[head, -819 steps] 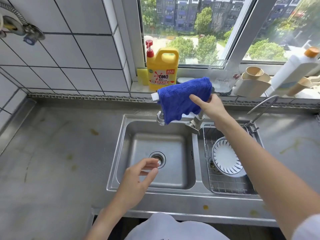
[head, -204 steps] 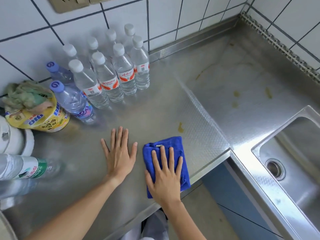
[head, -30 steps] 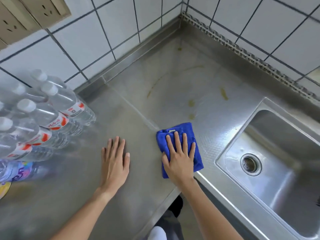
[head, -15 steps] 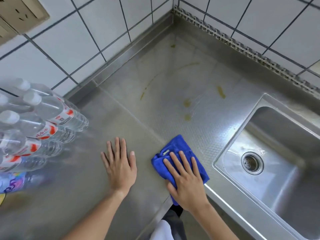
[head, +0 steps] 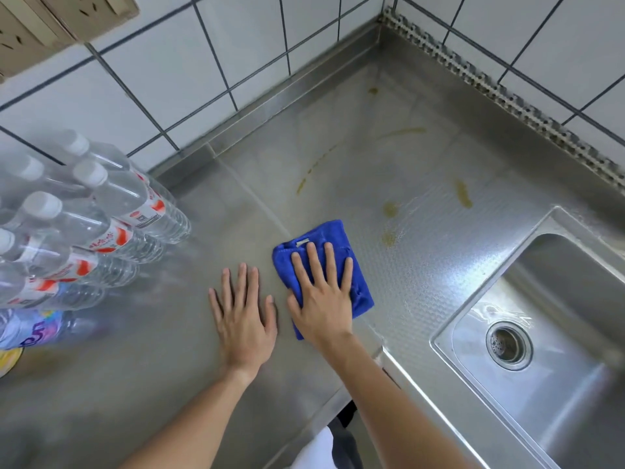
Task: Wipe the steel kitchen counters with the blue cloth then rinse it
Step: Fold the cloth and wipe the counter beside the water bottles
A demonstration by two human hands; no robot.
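The folded blue cloth [head: 319,236] lies flat on the steel counter [head: 389,170] near the inner corner of its front edge. My right hand [head: 321,299] presses down on the cloth with straight, spread fingers and covers its near half. My left hand [head: 241,313] rests flat on the bare steel just left of the cloth, fingers straight and holding nothing. Yellowish stains [head: 390,208] mark the counter beyond the cloth, towards the tiled corner.
Several clear water bottles [head: 111,214] with red-and-white labels stand at the left by the tiled wall [head: 203,69]. The steel sink [head: 554,299] with its drain [head: 509,343] is sunk in at the right. A wall socket plate [head: 50,25] is at the top left.
My right hand has slid the cloth away from the front edge and straightened it on the counter. My left hand stays flat in about the same place.
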